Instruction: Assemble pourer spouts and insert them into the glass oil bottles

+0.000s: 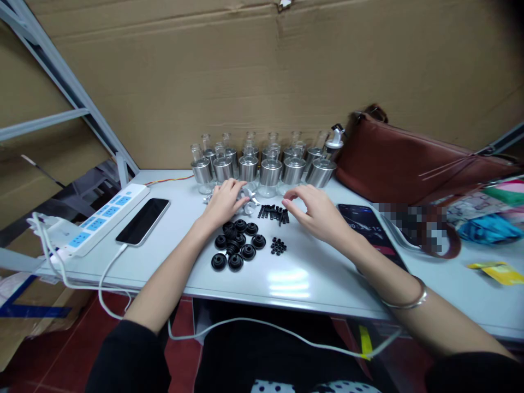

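My left hand [224,202] rests on the white table [286,284], its fingers curled over small silver metal parts [249,201]. My right hand [315,210] hovers palm down with fingers bent, its fingertips at the right end of a row of thin black tubes [273,213]. Whether it pinches one I cannot make out. In front of the hands lies a cluster of round black caps [237,245] and a small heap of tiny black pieces [278,246]. Behind them stand several glass bottles with silver bases [262,166].
A white power strip [102,221] and a charging phone [143,221] lie at the left, with a white cable running off the table edge. A second phone [368,229] lies at the right beside a brown leather bag [409,164]. Cardboard walls the back.
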Demonstrator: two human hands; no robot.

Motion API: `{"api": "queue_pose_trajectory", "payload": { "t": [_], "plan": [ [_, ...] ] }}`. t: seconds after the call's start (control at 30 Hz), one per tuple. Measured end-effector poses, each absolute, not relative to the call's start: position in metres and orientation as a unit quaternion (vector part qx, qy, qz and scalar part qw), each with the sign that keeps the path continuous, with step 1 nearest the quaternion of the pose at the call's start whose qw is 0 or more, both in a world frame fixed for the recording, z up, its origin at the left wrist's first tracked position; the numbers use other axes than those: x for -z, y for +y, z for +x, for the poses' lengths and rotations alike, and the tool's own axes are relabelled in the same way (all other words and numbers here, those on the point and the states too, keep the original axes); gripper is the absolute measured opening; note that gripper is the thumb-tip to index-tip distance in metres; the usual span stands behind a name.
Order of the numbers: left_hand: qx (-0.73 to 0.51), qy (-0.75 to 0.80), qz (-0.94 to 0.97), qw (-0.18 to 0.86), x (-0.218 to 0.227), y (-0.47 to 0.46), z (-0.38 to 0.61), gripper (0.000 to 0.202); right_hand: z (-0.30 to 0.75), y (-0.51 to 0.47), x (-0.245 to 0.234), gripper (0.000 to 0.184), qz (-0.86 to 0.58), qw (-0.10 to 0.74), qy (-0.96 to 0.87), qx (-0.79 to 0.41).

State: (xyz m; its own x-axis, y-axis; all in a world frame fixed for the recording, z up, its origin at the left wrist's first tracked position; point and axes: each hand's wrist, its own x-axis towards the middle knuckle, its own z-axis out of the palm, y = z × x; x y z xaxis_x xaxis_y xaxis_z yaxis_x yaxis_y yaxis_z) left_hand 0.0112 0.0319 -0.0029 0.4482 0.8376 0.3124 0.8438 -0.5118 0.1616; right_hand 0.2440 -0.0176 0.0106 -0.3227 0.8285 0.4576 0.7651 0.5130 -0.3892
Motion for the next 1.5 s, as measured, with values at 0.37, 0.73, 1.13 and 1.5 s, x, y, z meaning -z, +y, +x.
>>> {"api": "queue_pose_trajectory", "payload": {
  "t": [0.37, 0.73, 1.13, 1.5],
  "plan": [
    [0.246, -0.388, -0.888, -0.039, 0.009, 0.034, 0.018, 0.026, 0.246, -0.018, -0.013, 0.023, -0.499, 0.311, -0.808, -0.045],
    [0.18, -0.377, -0.905, -0.085, 0.015, 0.042, 0.017, 0.028, 0.251, -0.016, -0.019, 0.03, -0.501, 0.317, -0.803, -0.053],
    [0.224, -0.485, -0.844, -0.047, 0.001, 0.042, -0.001, 0.022, 0.252, -0.013, -0.014, 0.031, -0.509, 0.304, -0.804, -0.048],
    [0.289, -0.548, -0.768, -0.161, 0.023, 0.055, -0.006, 0.019, 0.247, -0.009, -0.002, 0.032, -0.495, 0.289, -0.811, -0.115]
  ]
}}
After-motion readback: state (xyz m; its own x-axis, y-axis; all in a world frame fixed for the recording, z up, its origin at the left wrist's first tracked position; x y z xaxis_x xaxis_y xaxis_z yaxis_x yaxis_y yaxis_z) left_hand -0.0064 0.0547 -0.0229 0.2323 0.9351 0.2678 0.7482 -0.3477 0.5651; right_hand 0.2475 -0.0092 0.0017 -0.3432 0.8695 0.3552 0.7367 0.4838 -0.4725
